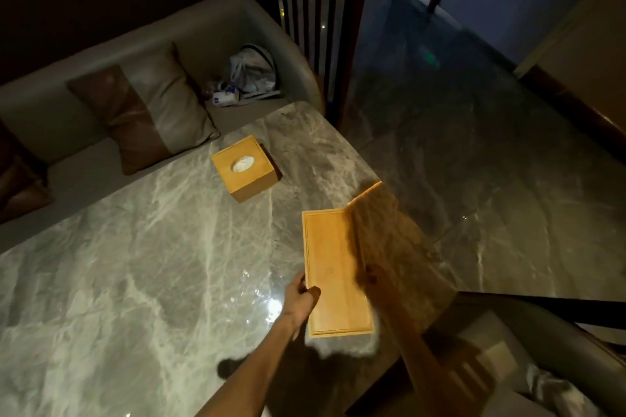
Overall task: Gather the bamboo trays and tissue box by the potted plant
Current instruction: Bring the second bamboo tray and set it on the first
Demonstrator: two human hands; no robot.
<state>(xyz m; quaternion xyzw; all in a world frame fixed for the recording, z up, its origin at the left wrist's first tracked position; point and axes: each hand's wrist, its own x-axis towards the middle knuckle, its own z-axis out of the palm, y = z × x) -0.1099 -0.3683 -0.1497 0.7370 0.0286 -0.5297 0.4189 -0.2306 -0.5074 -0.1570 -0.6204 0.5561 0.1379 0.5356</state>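
Note:
A flat rectangular bamboo tray (333, 267) is over the right part of the marble table (135, 264). My left hand (299, 291) grips its left long edge. A second bamboo tray (389, 230), blurred and tilted up, overlaps the first on its right side, and my right hand (372, 278) holds it near its lower end. The square bamboo tissue box (244, 167), with white tissue showing in its oval slot, stands further back on the table, apart from both hands. No potted plant is in view.
A grey sofa (101, 78) runs along the table's far side with a brown-and-beige cushion (145, 112) and a plastic bag with small items (250, 78). The dark glossy floor (474, 145) lies right of the table's edge. A chair (542, 349) is at lower right.

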